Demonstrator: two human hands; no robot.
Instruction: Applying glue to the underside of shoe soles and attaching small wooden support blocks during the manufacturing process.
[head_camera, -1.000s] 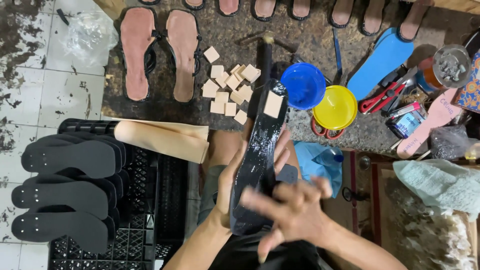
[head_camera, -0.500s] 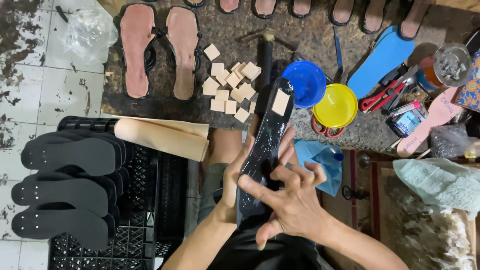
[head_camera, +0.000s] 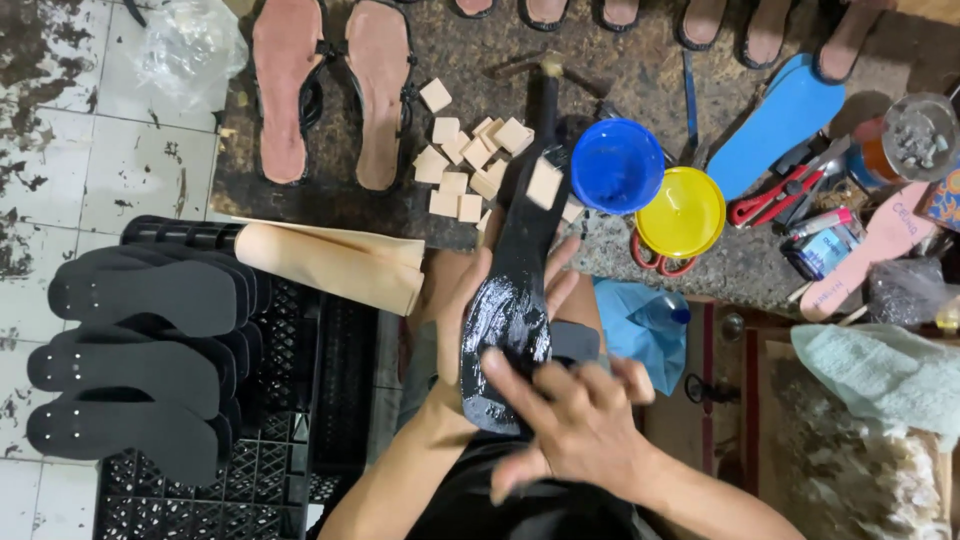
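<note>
A long black shoe sole (head_camera: 517, 290), shiny with wet glue on its wide end, lies in my left hand (head_camera: 462, 318), which grips it from below with fingers wrapped round both edges. A small tan block (head_camera: 544, 184) sits on the sole's narrow far end. My right hand (head_camera: 572, 418) rests on the glossy near end, fingers spread over the surface. I cannot tell whether it holds anything.
Several tan blocks (head_camera: 468, 160) lie on the dark bench, beside two pink sandals (head_camera: 330, 90). A blue bowl (head_camera: 616, 165), yellow bowl (head_camera: 682, 212), blue insole (head_camera: 776, 125) and red-handled tool (head_camera: 772, 192) sit right. Black soles (head_camera: 140, 360) are stacked on a crate left, by rolled tan material (head_camera: 330, 265).
My right hand has slid toward me over the sole's glossy end, rubbing it. The sole has tilted slightly in my left hand.
</note>
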